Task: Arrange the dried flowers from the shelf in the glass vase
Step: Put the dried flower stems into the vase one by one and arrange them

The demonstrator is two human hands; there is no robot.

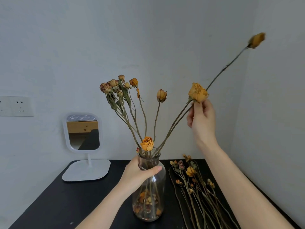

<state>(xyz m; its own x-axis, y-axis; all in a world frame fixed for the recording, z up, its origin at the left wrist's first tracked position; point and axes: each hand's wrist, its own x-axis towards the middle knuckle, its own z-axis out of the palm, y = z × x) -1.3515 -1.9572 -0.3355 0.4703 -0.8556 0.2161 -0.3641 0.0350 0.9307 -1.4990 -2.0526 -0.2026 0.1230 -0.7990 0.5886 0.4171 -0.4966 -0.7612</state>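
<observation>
**Long stem slanting right from the vase mouth**

Black worktop (66,204) below, carrying the vase (149,204) upright near the middle. Just beside it on the right, loose stems (194,187) laid lengthwise, heads at the far end. Several dried flowers (115,86) already standing in the vase, most fanned up and to the left. Fallen petals at the bottom of the glass.

Round the neck and shoulder, the left hand (140,174), thumb across the front: a steadying grip, wrapped on the glass.

From the mouth, two stems slanting up to the right, side by side. One ending in a rose (198,92). The other, the long stem (227,65), running on past it to a blurred bud (256,40) far up at the right.

Well above and right of the mouth, the right hand (202,118), grip pinched together on the long stem just beneath the rose. Hard to tell whether the rose's own stem sits in the pinch too.

Long axis, then: low left at the mouth, high right at the bud, grip about midway. Probably calls for swinging the top leftward, or sliding it down along that slant, with the right hand alone. Brittle heads, likely to shed if knocked.
</observation>
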